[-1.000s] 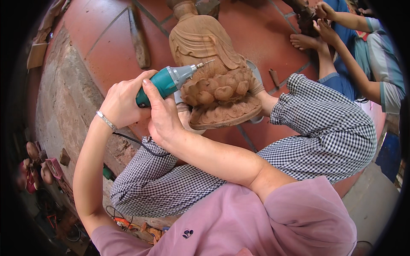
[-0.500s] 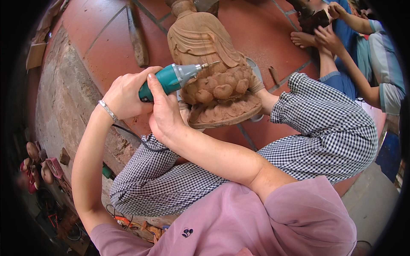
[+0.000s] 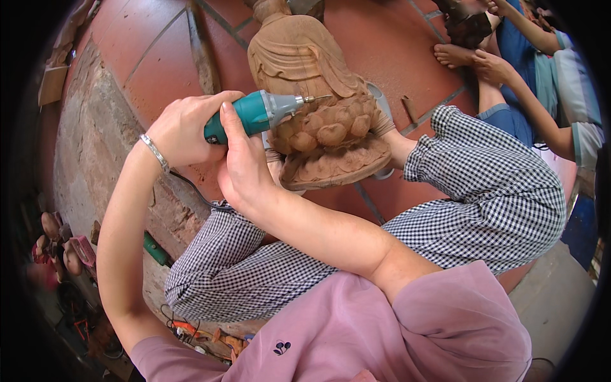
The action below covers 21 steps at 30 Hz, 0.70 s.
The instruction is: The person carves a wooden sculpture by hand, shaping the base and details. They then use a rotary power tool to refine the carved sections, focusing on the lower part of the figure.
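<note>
A teal and grey rotary tool [image 3: 245,116] lies across both my hands, its thin metal bit pointing right. My left hand [image 3: 184,129] wraps around its rear end, and a silver bracelet circles that wrist. From below, my right hand [image 3: 245,162] holds the tool's body, thumb laid along the casing. The bit's tip is over the carved wooden statue [image 3: 289,57], near where the draped robe meets the petalled base; whether it touches the wood I cannot tell. The statue stands between my feet, its head cut off by the upper edge. A black cord [image 3: 191,189] hangs beneath my hands.
A long wooden-handled tool [image 3: 202,54] lies on the red tiles, and a small wood piece [image 3: 409,109] sits right of the statue. A green tool [image 3: 156,248] rests by my left knee. Another person [image 3: 541,83] sits at the upper right beside dark wood [image 3: 468,28].
The rotary tool has shifted slightly, its bit tip a little to the right and lower. My left forearm has swung a bit left. The other person's near hand has lowered toward their ankle.
</note>
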{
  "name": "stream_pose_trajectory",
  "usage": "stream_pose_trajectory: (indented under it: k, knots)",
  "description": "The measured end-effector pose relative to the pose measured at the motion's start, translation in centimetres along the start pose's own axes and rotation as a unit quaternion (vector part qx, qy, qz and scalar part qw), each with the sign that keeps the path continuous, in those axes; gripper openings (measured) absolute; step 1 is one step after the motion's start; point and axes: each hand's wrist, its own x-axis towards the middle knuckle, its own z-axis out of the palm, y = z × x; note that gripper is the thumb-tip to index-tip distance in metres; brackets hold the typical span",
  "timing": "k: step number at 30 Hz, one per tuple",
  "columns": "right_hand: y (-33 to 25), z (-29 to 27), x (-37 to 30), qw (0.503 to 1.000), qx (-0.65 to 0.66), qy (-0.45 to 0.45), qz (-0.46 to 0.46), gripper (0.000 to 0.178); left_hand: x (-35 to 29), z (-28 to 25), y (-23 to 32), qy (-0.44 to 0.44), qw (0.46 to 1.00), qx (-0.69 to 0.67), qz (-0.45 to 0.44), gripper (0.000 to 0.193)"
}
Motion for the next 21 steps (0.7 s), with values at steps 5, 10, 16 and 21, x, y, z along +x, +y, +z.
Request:
stream_pose_trajectory:
  k: [5,10,16,21]
  knots:
    - [-0.9,1.2,0.1,0.999,0.041,-0.025,0.019,0.058,1.3,-1.7,0.6,-0.031,0.999,0.032,0.009,0.067]
    - [-1.5,2.5,-0.1,0.996,0.069,-0.029,0.054,0.048,2.3,-3.9,1.7,-0.081,0.994,0.07,-0.002,0.068]
    - [-1.0,2.7,-0.2,0.993,0.088,-0.032,0.072,0.049,2.4,-5.1,1.9,-0.078,0.99,0.109,0.035,0.071]
    - [-1.6,2.9,0.0,0.993,0.077,-0.047,0.072,0.048,3.1,-5.6,2.2,-0.092,0.989,0.111,0.011,0.073]
